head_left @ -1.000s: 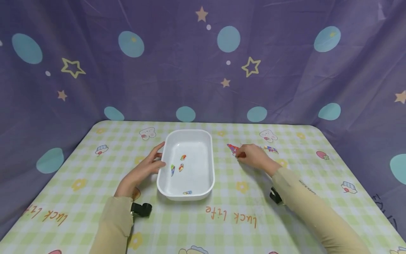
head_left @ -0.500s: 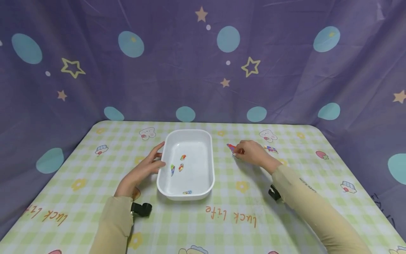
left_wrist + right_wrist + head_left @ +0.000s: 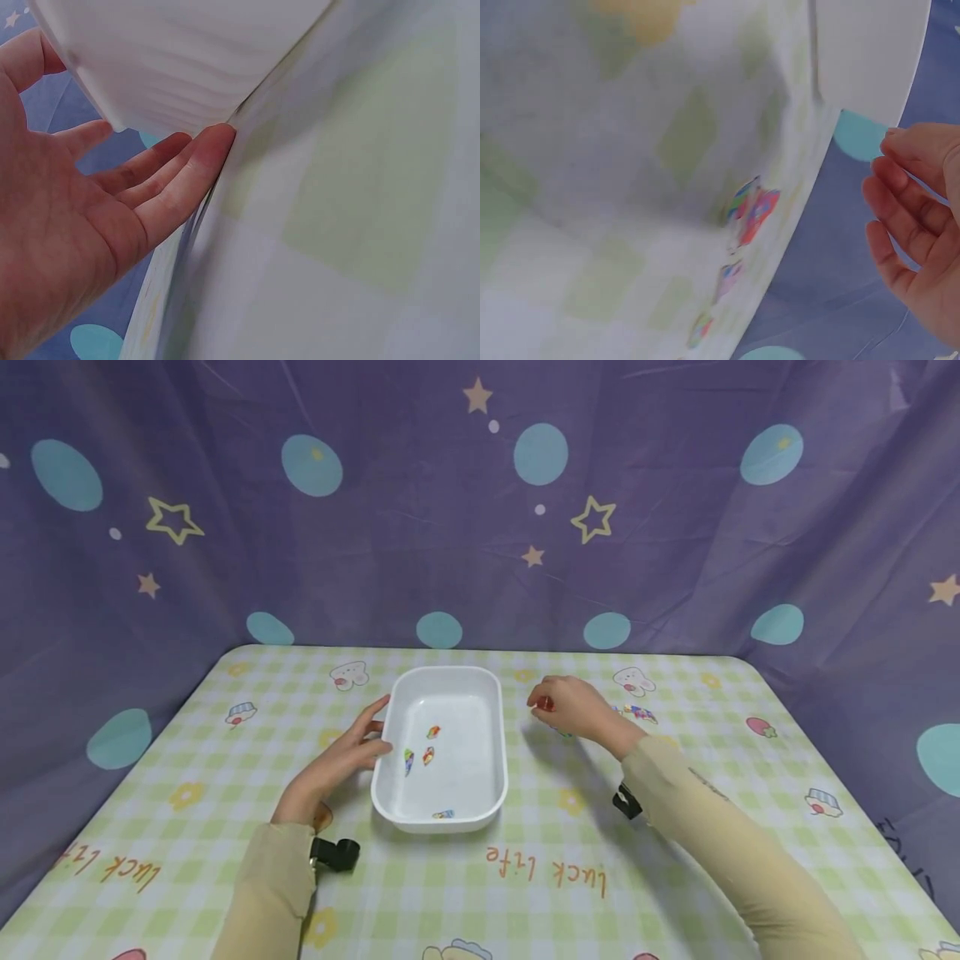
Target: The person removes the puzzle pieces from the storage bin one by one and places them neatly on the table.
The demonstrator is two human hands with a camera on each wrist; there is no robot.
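Observation:
A white rectangular tray (image 3: 468, 777) stands left of the table's middle, with several small colourful flat pieces (image 3: 428, 756) lying in it. Along its left side rests my left hand (image 3: 345, 762), fingers spread; in the left wrist view the fingertips (image 3: 217, 139) meet the tray's lower edge. To the right of the tray, my right hand (image 3: 577, 708) hovers with bent fingers, nothing visible between them in the right wrist view. A red patterned piece (image 3: 759, 217) lies on the cloth close by, mostly covered by this hand in the head view.
More colourful pieces lie right of the right hand, one a blue and red piece (image 3: 641, 713). A checked cloth (image 3: 540, 927) with printed pictures covers the table. Behind hangs a purple curtain (image 3: 420, 552). Each wrist wears a black camera mount (image 3: 335, 855).
My right hand has lifted a little and moved left, over the red piece, uncovering pieces to its right. The left hand and tray have stayed put.

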